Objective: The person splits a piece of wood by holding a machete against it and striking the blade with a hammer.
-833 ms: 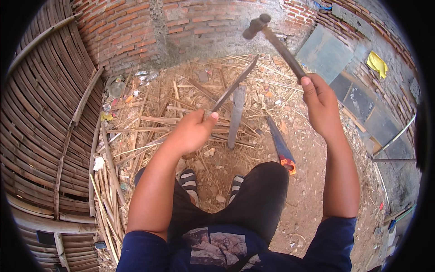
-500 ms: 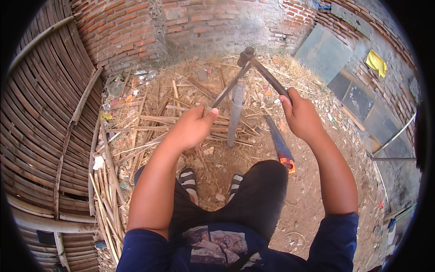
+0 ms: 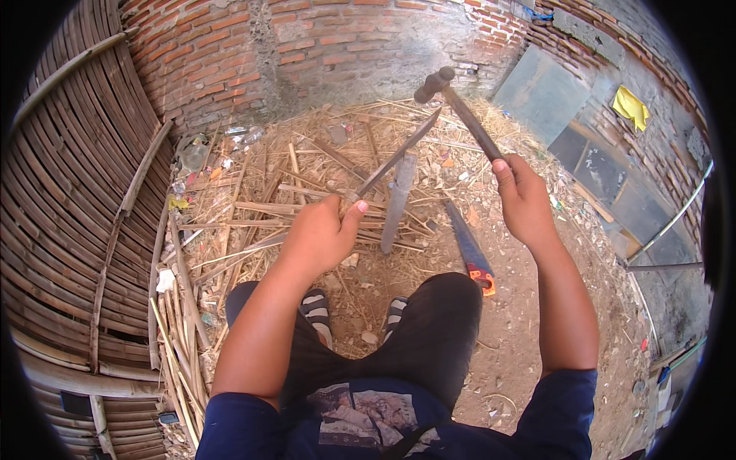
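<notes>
My left hand [image 3: 320, 236] is closed round the handle of a long dark knife [image 3: 405, 150], its blade slanting up and away to the right. The blade passes by the top of an upright grey wooden stake [image 3: 397, 205]; whether they touch I cannot tell. In my right hand [image 3: 524, 201] is a hammer [image 3: 472, 123] with a dark handle, gripped near its end. The hammer's head hangs in the air just beyond the blade's tip, apart from it. A handsaw [image 3: 466, 244] with a blue blade and orange handle lies on the ground right of the stake.
Split bamboo pieces [image 3: 264, 207] and straw litter the ground ahead. More sticks [image 3: 180, 360] lie along the slatted bamboo wall [image 3: 69, 207] at left. A brick wall [image 3: 337, 46] closes the far side; grey panels [image 3: 543, 93] lean at right. My knees flank the near ground.
The hammer has lifted up and to the right, away from the blade's tip. My right hand moved right with it. The knife's tip has risen slightly to the right.
</notes>
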Available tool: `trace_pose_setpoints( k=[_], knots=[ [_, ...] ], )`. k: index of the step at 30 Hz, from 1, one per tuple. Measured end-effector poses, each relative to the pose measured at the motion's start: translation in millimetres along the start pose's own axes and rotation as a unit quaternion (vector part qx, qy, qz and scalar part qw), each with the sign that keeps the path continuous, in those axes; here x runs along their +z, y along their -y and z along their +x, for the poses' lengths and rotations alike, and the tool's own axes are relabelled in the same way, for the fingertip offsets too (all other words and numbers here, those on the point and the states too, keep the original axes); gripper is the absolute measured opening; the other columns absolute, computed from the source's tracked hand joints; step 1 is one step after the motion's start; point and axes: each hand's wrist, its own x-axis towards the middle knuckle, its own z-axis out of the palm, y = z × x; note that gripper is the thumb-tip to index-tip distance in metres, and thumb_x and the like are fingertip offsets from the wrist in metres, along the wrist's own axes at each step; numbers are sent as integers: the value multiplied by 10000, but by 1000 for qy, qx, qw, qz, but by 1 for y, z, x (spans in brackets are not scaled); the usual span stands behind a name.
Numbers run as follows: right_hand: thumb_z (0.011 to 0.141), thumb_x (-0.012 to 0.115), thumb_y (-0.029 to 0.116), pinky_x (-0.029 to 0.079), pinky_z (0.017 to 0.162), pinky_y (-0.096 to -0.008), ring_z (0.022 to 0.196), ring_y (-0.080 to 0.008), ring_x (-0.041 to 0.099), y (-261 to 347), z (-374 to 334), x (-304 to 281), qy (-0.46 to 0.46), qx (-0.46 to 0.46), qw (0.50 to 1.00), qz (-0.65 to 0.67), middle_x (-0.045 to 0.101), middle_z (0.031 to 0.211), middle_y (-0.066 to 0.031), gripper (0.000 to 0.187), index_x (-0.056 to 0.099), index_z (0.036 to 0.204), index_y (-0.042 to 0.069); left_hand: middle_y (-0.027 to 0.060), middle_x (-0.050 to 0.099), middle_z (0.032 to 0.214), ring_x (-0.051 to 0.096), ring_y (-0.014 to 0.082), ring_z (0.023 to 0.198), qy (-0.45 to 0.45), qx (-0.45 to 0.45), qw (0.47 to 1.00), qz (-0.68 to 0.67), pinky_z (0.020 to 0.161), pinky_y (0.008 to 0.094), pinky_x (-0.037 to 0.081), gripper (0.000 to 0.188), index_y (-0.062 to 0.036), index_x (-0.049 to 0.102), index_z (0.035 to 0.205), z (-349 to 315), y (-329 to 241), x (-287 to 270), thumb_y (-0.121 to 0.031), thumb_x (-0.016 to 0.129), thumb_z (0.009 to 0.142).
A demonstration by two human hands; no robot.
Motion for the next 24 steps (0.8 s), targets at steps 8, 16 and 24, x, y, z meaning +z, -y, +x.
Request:
trace_pose_setpoints(
  k=[8, 16, 24],
  knots=[
    [1077, 504, 343, 447, 555, -378, 562, -223, 581, 8, -5, -6, -64, -45, 997, 14, 585, 655, -116, 300, 575, 1092, 52, 260, 639, 731, 650, 459, 749, 25, -14, 999, 15, 697, 507, 495, 548, 68, 587, 889, 6, 2, -8, -470, 671, 945],
    [1047, 527, 412, 482, 648, -486, 681, -391, 643, 1, 1, 11, 101, 40, 989, -97, 635, 707, -198, 394, 636, 1061, 34, 277, 672, 837, 672, 458, 875, 78, -48, 992, 83, 780, 504, 511, 520, 67, 596, 928, 9, -13, -19, -426, 755, 887],
    [1085, 469, 406, 446, 592, -365, 599, -164, 541, 15, 0, -20, -113, -54, 990, 61, 551, 647, -111, 397, 601, 1085, 32, 288, 670, 842, 677, 449, 869, 81, -69, 990, 91, 768, 508, 518, 522, 77, 599, 935, 7, -9, -21, -421, 751, 890]
  ],
)
